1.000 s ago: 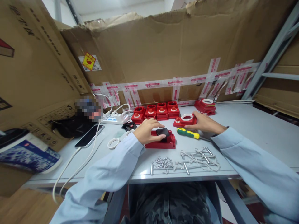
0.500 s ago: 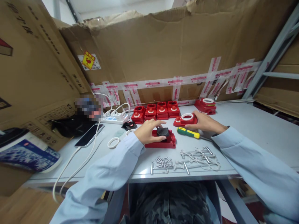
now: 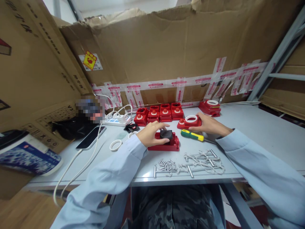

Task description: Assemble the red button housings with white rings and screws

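My left hand (image 3: 152, 133) has its thumb and fingers around a black round part (image 3: 166, 135), which sits on a red base (image 3: 175, 145) lying on the table. Farther right, my right hand (image 3: 208, 125) grips the right end of a red housing (image 3: 182, 124) topped by a white ring (image 3: 191, 119). A yellow and green screwdriver handle (image 3: 192, 135) lies just in front of that housing. Small screws (image 3: 166, 165) and metal rods with white cords (image 3: 205, 161) lie near the table's front edge.
Several red housings (image 3: 165, 113) stand in a row at the back, another (image 3: 209, 108) at the back right. On the left are loose white rings (image 3: 116, 145), a phone (image 3: 91, 138), a power strip (image 3: 118, 120), cables and a white-blue bucket (image 3: 30, 156). Cardboard (image 3: 152, 47) walls the back.
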`<state>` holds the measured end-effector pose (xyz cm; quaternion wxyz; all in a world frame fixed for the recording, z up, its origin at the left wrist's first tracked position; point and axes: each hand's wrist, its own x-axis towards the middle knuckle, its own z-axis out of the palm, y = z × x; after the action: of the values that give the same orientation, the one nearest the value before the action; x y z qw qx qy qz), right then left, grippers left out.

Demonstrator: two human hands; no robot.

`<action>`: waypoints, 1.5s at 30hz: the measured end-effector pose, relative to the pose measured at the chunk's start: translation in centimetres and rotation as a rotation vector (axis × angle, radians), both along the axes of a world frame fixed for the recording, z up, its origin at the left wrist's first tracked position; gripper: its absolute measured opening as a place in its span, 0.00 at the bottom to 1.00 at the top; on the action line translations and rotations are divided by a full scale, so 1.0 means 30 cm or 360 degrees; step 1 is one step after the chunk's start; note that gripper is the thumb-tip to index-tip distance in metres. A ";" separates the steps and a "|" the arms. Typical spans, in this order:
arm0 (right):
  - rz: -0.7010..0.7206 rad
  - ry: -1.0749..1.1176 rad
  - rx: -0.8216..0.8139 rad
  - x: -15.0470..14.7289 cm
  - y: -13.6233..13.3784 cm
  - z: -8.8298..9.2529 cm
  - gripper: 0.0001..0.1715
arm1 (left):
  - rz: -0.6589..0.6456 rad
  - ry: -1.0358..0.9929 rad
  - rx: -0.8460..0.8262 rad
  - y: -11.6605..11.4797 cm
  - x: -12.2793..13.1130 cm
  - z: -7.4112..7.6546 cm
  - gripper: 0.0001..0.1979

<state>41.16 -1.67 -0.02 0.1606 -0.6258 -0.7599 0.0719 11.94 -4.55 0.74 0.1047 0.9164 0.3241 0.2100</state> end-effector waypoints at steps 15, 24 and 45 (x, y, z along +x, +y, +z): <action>-0.0085 0.0046 0.0181 0.004 -0.008 0.013 0.37 | -0.0048 -0.0126 0.0157 -0.008 -0.034 0.018 0.24; 0.0607 0.0619 0.0470 -0.174 -0.142 0.094 0.37 | 0.0066 -0.0431 0.0499 -0.039 -0.070 0.075 0.34; 0.1074 0.0057 0.0534 -0.264 -0.165 0.036 0.27 | -0.0099 -0.0031 0.0085 -0.019 -0.052 0.010 0.32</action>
<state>33.24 -6.63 1.06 0.2414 -0.3040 -0.9216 0.0062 10.37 -5.12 1.03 0.0897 0.9264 0.2888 0.2243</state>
